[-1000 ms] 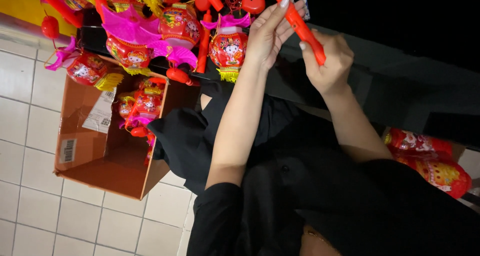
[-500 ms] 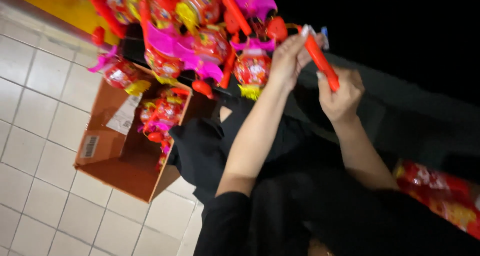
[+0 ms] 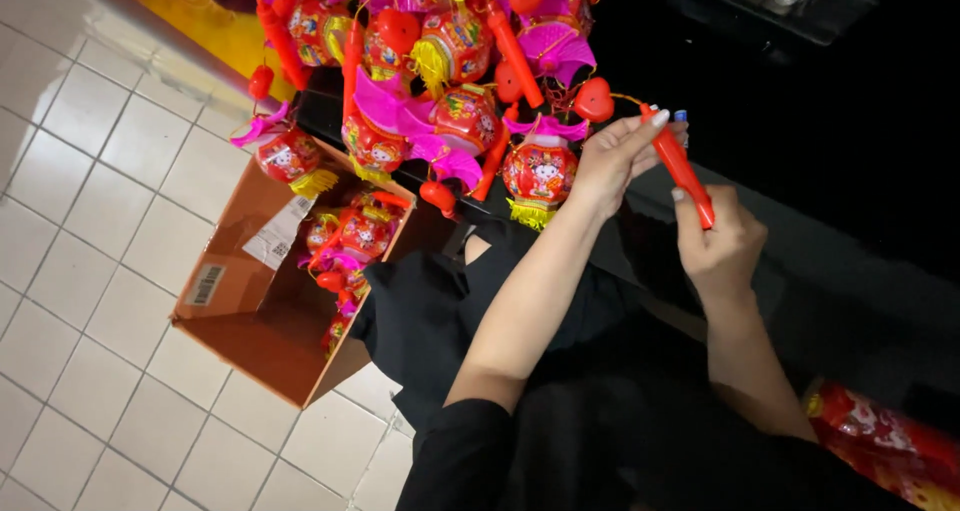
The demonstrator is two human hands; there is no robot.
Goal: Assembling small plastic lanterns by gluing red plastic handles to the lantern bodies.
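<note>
My right hand (image 3: 722,243) grips the lower end of a red plastic stick handle (image 3: 680,168). My left hand (image 3: 615,156) pinches the stick's upper end, where a thin cord leads to a red heart (image 3: 593,99). Below the heart hangs a small red lantern with a yellow tassel (image 3: 540,174). A cluster of red and pink toy lanterns (image 3: 440,61) with red sticks lies on the dark surface just left of my hands.
An open cardboard box (image 3: 255,301) with several more lanterns inside stands on the white tiled floor (image 3: 90,221) at the left. Red patterned packages (image 3: 880,446) lie at the lower right. My dark clothing (image 3: 560,411) fills the lower middle.
The view has shifted, so the box and lantern cluster sit further right and lower. Both hands keep hold of the red stick, which now tilts more steeply down to the right.
</note>
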